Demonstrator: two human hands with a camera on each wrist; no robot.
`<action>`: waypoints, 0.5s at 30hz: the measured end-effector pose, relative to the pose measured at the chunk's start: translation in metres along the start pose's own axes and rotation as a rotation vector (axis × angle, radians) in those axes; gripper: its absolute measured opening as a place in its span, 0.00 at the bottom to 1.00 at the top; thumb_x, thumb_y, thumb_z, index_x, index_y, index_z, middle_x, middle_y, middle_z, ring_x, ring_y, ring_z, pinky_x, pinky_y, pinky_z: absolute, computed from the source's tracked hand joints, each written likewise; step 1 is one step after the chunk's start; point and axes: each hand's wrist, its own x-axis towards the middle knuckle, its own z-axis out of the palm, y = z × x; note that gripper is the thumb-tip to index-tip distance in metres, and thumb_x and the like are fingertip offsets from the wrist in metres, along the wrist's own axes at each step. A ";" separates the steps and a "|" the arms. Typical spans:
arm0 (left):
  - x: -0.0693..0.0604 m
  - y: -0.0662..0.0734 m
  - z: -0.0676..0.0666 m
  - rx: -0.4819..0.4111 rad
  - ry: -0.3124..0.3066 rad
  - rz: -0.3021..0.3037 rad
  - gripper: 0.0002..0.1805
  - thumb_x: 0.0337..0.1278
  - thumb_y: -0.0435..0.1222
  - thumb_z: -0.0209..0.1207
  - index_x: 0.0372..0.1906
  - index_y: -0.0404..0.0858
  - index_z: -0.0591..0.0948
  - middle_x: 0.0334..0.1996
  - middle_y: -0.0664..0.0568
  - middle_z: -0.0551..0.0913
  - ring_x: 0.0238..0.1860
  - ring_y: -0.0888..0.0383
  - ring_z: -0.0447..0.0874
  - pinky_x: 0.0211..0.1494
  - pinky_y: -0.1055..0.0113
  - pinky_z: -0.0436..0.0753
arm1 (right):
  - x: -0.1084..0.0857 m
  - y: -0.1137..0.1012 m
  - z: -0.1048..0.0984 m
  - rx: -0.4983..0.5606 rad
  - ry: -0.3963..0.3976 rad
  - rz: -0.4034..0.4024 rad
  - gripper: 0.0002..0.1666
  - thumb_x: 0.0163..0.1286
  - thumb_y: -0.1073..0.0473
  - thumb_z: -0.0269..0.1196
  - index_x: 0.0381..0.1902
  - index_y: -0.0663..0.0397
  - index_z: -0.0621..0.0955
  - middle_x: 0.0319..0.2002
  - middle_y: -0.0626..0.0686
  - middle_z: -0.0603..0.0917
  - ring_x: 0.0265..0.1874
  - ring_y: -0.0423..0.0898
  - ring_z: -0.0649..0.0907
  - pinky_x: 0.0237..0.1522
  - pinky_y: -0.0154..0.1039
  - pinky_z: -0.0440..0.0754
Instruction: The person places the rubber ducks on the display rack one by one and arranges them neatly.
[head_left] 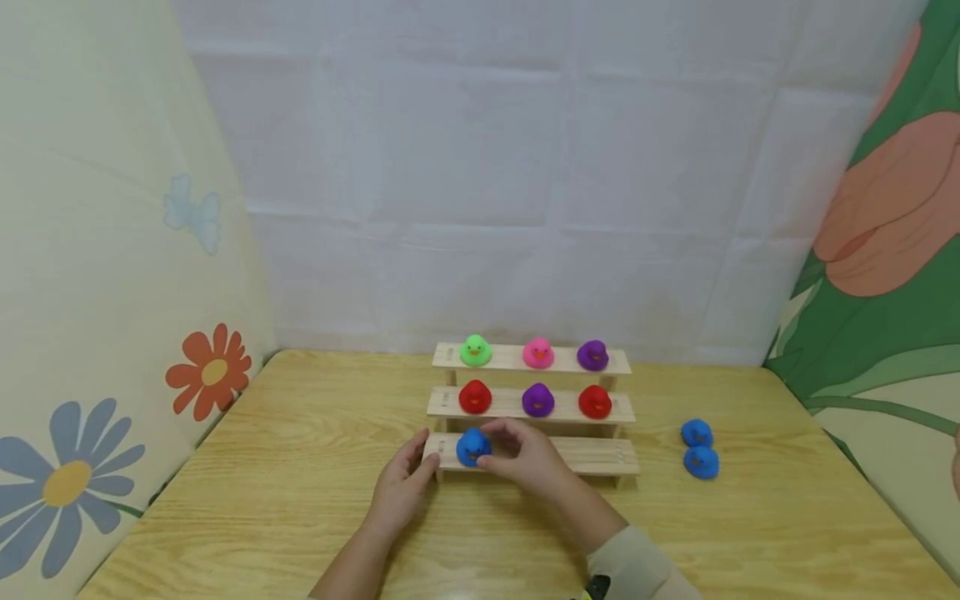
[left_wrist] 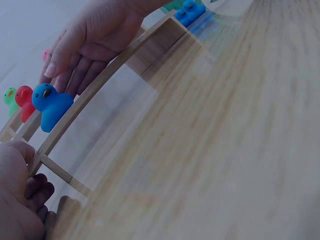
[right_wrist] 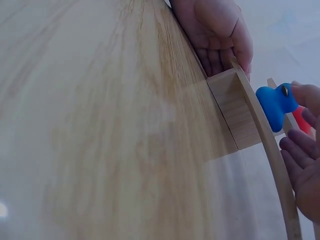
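Observation:
A blue rubber duck [head_left: 473,447] sits upright near the left end of the lowest board of a three-step wooden rack [head_left: 596,456]. My left hand [head_left: 400,490] holds that board's left end, its thumb at the edge and fingers curled below in the left wrist view. Just right of the duck is my right hand [head_left: 534,463], thumb and fingers spread apart. In the left wrist view a small gap shows between the right thumb [left_wrist: 59,59] and the blue duck [left_wrist: 52,107]. The right wrist view shows the thumb overlapping the duck's head [right_wrist: 289,95]; contact is unclear there.
On the middle step stand a red duck [head_left: 475,397], a purple duck [head_left: 537,401] and another red duck [head_left: 595,402]. The top step holds green [head_left: 476,352], pink [head_left: 538,353] and purple ducks [head_left: 593,356]. Two blue ducks [head_left: 701,462] lie on the table right of the rack.

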 end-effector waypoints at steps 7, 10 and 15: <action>0.001 0.000 0.000 -0.008 -0.001 -0.008 0.29 0.72 0.35 0.52 0.72 0.28 0.61 0.69 0.33 0.68 0.72 0.40 0.65 0.75 0.48 0.64 | -0.009 0.006 -0.011 0.003 0.044 0.015 0.24 0.60 0.56 0.71 0.54 0.50 0.81 0.55 0.54 0.83 0.58 0.54 0.80 0.65 0.52 0.76; 0.001 0.000 0.000 -0.009 0.001 -0.012 0.29 0.72 0.35 0.52 0.72 0.29 0.61 0.69 0.33 0.67 0.72 0.40 0.64 0.75 0.47 0.64 | -0.014 0.008 -0.016 0.012 0.060 0.020 0.24 0.60 0.57 0.71 0.55 0.53 0.80 0.54 0.55 0.83 0.57 0.55 0.80 0.64 0.52 0.77; 0.001 0.000 0.000 -0.007 0.003 -0.025 0.29 0.72 0.35 0.52 0.73 0.30 0.62 0.70 0.34 0.67 0.72 0.40 0.64 0.74 0.47 0.64 | -0.019 0.012 -0.023 0.040 0.112 0.025 0.24 0.59 0.60 0.71 0.54 0.54 0.81 0.53 0.57 0.84 0.56 0.55 0.81 0.63 0.51 0.78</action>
